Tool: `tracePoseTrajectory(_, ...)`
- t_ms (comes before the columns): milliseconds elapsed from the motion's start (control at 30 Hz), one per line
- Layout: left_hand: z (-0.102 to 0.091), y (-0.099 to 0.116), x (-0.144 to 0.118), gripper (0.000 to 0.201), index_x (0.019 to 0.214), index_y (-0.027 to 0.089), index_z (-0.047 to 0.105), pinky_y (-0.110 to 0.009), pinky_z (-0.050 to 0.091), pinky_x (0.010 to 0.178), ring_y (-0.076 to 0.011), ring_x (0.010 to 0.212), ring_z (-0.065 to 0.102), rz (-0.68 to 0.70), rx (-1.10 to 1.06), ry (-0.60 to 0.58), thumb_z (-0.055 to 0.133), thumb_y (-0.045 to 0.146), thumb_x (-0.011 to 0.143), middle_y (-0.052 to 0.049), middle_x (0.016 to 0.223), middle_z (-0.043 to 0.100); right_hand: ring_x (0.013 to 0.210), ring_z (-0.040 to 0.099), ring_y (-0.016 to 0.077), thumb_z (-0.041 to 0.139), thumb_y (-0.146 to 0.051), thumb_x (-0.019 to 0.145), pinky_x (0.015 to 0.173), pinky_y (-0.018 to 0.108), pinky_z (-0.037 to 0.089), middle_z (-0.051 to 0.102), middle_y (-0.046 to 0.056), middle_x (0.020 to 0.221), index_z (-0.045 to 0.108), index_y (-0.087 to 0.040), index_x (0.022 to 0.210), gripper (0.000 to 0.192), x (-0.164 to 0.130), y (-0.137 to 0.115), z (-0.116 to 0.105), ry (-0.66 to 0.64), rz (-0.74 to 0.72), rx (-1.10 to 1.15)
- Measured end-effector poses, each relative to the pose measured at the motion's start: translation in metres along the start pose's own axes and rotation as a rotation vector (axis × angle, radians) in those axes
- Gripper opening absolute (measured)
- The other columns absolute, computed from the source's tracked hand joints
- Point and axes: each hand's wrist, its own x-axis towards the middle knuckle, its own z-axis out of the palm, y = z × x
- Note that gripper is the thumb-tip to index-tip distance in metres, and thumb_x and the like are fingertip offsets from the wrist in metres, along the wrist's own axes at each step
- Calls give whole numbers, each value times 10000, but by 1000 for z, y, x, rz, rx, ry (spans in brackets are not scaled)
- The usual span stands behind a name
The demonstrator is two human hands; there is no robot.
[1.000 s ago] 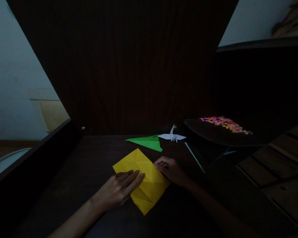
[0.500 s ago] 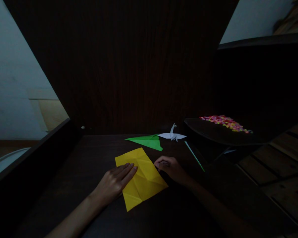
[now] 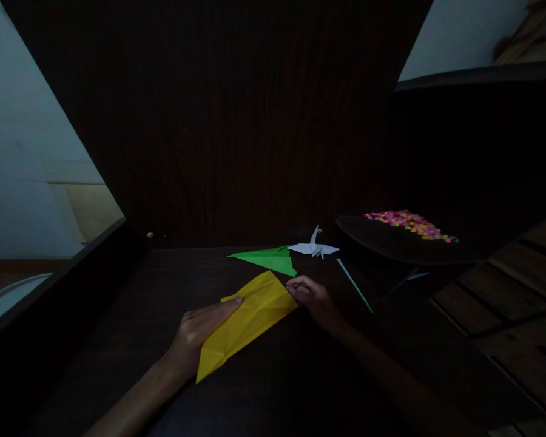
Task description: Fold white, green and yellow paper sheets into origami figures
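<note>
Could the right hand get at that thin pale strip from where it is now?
Probably yes: the thin pale strip lies close to the right hand, with nothing visible between them. The hand is at the edge of the yellow paper, so it would likely have to leave that.

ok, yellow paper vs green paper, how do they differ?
Yellow paper is gripped by the left hand, right hand at its edge; green paper lies on the dark surface, in neither hand.
Yellow paper looks larger; green paper, smaller, tapering to a left point.
Both show folds.
</note>
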Motion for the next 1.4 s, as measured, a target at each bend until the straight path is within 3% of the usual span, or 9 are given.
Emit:
tracePoseTrajectory(100, 6, 1, -5, 273, 1027, 251, 729, -390, 591, 832, -274, 890, 720, -436, -91, 169, 649, 367, 793, -35, 1010, 755, 723, 604, 162, 663, -355, 721, 595, 273, 462, 646, 54, 959, 589, -197, 1003, 332, 1, 5, 2, -9, -4, 63)
tracePoseTrajectory(133, 8, 3, -5, 259, 1005, 243, 729, -418, 588, 830, -281, 867, 723, -518, -74, 233, 629, 379, 808, -42, 976, 760, 751, 607, 160, 683, -341, 707, 619, 276, 471, 631, 58, 997, 571, -201, 1044, 382, 1, 7, 3, -20, -4, 92)
tracePoseTrajectory(267, 13, 11, 5, 263, 907, 193, 716, -433, 550, 896, -304, 951, 690, -785, -136, 454, 692, 406, 755, -74, 937, 752, 855, 618, 184, 765, -328, 643, 695, 310, 502, 576, 72, 1068, 528, -214, 1100, 528, -2, 7, 6, -97, 35, 236)
tracePoseTrajectory(367, 13, 18, 15, 377, 975, 167, 689, -432, 559, 865, -317, 975, 676, -902, -306, 515, 746, 417, 698, -93, 987, 738, 813, 621, 187, 769, -380, 661, 669, 318, 515, 595, 68, 1010, 553, -198, 1065, 493, -7, -3, 11, -204, 61, 319)
tracePoseTrajectory(567, 22, 22, 15, 517, 1098, 129, 636, -438, 574, 808, -322, 944, 686, -952, -480, 472, 757, 419, 688, -123, 1031, 726, 778, 665, 215, 747, -438, 688, 730, 357, 523, 698, 61, 889, 633, -181, 953, 386, -21, -17, 27, -230, 111, 372)
tracePoseTrajectory(733, 32, 26, 11, 484, 1101, 166, 643, -449, 546, 878, -320, 1009, 665, -951, -454, 414, 744, 420, 701, -91, 1001, 736, 827, 692, 282, 762, -445, 659, 756, 412, 535, 732, 81, 870, 669, -176, 910, 380, -25, -14, 35, -104, 149, 345)
tracePoseTrajectory(1033, 13, 20, 17, 646, 1218, 126, 569, -407, 594, 720, -326, 881, 706, -998, -640, 390, 768, 409, 672, -124, 983, 736, 895, 689, 332, 779, -458, 612, 804, 468, 532, 740, 103, 951, 662, -170, 927, 442, -16, -16, 19, -9, 116, 313)
tracePoseTrajectory(1200, 6, 11, 21, 734, 1337, 185, 414, -417, 591, 747, -319, 929, 696, -916, -704, 369, 742, 380, 710, -130, 1117, 691, 928, 684, 332, 776, -460, 605, 841, 479, 523, 735, 104, 999, 651, -180, 953, 464, -8, -14, 10, 13, 118, 305)
tracePoseTrajectory(1400, 12, 6, 21, 753, 1363, 184, 322, -427, 583, 789, -328, 1044, 650, -896, -729, 267, 707, 326, 732, -186, 1310, 556, 893, 694, 311, 737, -448, 646, 798, 455, 537, 737, 90, 957, 602, -199, 874, 364, 1, 1, 2, 19, 94, 232)
